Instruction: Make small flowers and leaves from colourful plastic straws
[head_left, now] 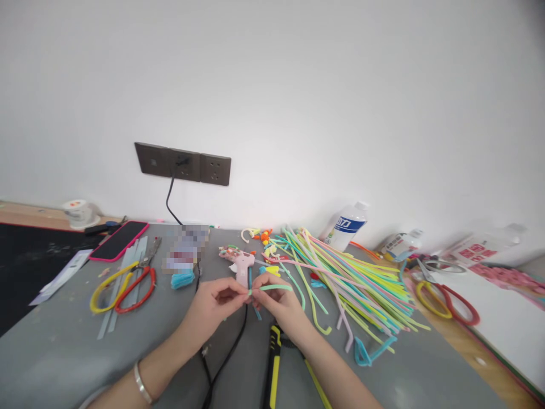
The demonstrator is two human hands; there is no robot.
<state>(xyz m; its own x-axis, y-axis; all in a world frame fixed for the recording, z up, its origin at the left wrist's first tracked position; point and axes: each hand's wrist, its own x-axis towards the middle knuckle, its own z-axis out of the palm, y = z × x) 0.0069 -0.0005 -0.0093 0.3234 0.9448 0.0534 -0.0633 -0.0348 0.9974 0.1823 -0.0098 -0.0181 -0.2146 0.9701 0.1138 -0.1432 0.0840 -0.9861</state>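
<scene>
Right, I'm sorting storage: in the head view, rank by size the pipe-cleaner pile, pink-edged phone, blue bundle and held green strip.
1. Pipe-cleaner pile
2. Pink-edged phone
3. Blue bundle, held green strip: unsure; the strip is longer but thinner.

The head camera looks forward and down at both hands (213, 304).

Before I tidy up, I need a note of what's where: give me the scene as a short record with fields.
Left hand: fingers pinching one end of a pale green fuzzy stem
Right hand: fingers pinching the same stem close by
Beyond hands: pale pink glue gun
Right of hands: loose pile of multicoloured fuzzy stems
Left of hands: metal cutters with red and yellow handles; black phone, pink-edged
Beyond pile: white plastic bottle with blue label
</scene>
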